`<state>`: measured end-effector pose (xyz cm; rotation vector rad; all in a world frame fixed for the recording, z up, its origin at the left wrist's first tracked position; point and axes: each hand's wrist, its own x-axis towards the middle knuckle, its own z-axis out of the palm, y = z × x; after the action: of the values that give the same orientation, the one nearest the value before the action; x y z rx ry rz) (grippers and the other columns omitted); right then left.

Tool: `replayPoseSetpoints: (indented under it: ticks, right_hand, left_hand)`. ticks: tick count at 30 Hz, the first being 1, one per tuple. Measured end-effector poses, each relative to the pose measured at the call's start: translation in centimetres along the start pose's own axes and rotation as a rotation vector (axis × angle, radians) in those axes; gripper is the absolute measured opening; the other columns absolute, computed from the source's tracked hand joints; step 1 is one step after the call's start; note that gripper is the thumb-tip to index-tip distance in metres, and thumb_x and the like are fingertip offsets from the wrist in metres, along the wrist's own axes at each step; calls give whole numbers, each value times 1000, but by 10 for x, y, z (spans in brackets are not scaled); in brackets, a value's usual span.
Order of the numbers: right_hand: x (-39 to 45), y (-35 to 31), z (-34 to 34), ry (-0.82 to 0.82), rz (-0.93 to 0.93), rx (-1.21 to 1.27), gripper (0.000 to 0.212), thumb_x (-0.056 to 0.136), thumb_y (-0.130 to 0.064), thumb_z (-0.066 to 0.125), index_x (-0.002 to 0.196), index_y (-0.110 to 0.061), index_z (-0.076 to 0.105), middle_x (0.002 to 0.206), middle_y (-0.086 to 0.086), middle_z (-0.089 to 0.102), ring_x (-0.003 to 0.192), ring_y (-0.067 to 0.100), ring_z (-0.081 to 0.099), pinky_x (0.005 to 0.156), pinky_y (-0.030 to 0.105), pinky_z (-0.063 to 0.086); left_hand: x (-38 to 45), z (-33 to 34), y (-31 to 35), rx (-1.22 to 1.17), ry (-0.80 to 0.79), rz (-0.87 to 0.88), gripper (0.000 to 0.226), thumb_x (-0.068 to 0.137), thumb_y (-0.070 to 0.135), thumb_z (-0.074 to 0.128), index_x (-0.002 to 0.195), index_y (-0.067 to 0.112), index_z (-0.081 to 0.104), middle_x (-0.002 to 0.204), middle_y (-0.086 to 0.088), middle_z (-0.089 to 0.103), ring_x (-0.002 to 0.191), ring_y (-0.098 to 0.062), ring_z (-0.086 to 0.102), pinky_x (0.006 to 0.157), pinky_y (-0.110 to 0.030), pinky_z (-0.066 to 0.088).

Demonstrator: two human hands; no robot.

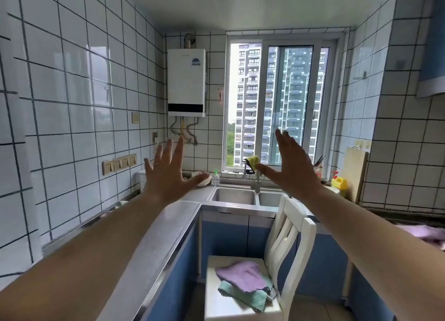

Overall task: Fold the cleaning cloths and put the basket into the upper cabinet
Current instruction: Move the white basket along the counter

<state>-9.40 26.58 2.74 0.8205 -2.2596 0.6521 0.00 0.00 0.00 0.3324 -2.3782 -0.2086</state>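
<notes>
1. Nearest to us, at the bottom centre of the frame, we see a white chair [243, 304] whose seat carries the cleaning cloths: a purple cloth [243, 276] lies rumpled on top of a teal cloth [248, 298], both unfolded and touching.
2. At the right edge, we see part of another pale purple cloth [426, 233] lying on the right-hand surface [397, 216]; it is blurred.
3. Both bare forearms reach up from the lower corners toward the middle of the frame, above the cloths and apart from them.
4. The left hand [168, 174] is at centre left, fingers spread wide, palm facing away; it holds nothing.
5. The right hand [292, 163] is at centre right, flat and fully extended with the fingers together and the thumb out; it too holds nothing.
6. Under the left arm a grey surface [166, 227] runs back to a steel double sink [234, 196] in the middle of the frame.
7. Beside the sink we see a white bowl [203, 177] and a clear bottle [215, 177]; a yellow bottle [339, 183] stands to the right.
8. A yellow-green rag [252, 162] hangs over the faucet [256, 183].
9. Farthest off, a white water heater [186, 82] hangs on the tiled wall left of the window [281, 104].
10. We cannot find the basket, and of the upper cabinet only a blue edge [433, 56] shows at the upper right.
</notes>
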Motion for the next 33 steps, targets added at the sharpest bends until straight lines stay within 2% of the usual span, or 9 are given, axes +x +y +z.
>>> replayPoseSetpoints:
  ticks: [4, 10, 14, 17, 20, 23, 27, 30, 33]
  right_hand:
    - [-16, 0, 30, -30, 6, 213, 104, 69, -70, 44, 151, -20, 4, 159, 1, 7, 146, 18, 8, 119, 37, 10]
    - [-28, 0, 99, -175, 75, 410, 100, 76, -60, 60, 150, -31, 0, 159, 2, 11, 143, 27, 19, 113, 52, 25]
    - [-25, -1, 147, -272, 103, 490, 90, 82, -47, 63, 151, -28, 7, 157, -1, 17, 143, 22, 18, 113, 38, 21]
    - [-16, -2, 184, -326, 125, 553, 88, 83, -44, 63, 151, -25, 10, 156, -1, 19, 144, 20, 16, 113, 36, 18]
    - [5, -3, 235, -386, 146, 602, 94, 79, -50, 63, 151, -20, 9, 157, 0, 17, 144, 18, 17, 113, 32, 17]
    - [31, -4, 282, -429, 190, 636, 101, 72, -59, 61, 150, -19, 10, 157, 2, 18, 144, 19, 18, 116, 37, 19]
    - [72, -3, 345, -481, 243, 684, 95, 77, -51, 64, 150, -22, 10, 157, 1, 18, 143, 19, 19, 115, 38, 21]
    - [100, -3, 380, -491, 271, 731, 93, 78, -49, 64, 150, -23, 12, 156, 1, 20, 143, 19, 22, 113, 36, 22]
    - [134, -4, 420, -524, 319, 788, 98, 71, -56, 62, 150, -25, 13, 157, 1, 19, 142, 22, 23, 114, 39, 25]
  left_hand:
    - [-25, 26, -21, -28, -29, -51, 131, 35, 102, -2, 144, 32, -22, 157, -2, -18, 146, -26, -9, 112, -57, -4]
    - [-57, 63, -64, -62, -91, -163, 131, 41, 102, 13, 144, 31, -24, 158, -7, -13, 146, -29, 0, 114, -54, 9]
    - [-67, 91, -101, -141, -129, -255, 130, 46, 98, 30, 147, 30, -18, 159, -8, 0, 146, -26, 1, 117, -50, 12]
    - [-64, 110, -121, -209, -139, -299, 128, 57, 88, 50, 149, 24, -12, 159, -7, 1, 146, -24, 3, 118, -44, 13]
    - [-49, 136, -145, -243, -116, -321, 117, 68, 66, 61, 150, 18, -6, 159, -6, 1, 146, -23, 5, 116, -38, 13]
    - [-25, 160, -175, -260, -96, -325, 110, 73, 52, 68, 151, 15, -2, 158, -8, 6, 145, -23, 9, 115, -35, 15]
    - [21, 195, -220, -336, -113, -399, 108, 73, 46, 71, 151, 14, 2, 155, -10, 14, 142, -26, 18, 113, -38, 20]
    - [53, 218, -247, -411, -159, -456, 111, 68, 56, 68, 151, 19, 4, 153, -11, 22, 139, -27, 25, 113, -40, 25]
    - [89, 245, -274, -517, -184, -536, 107, 73, 49, 70, 151, 20, 3, 155, -9, 19, 141, -24, 21, 113, -36, 22]
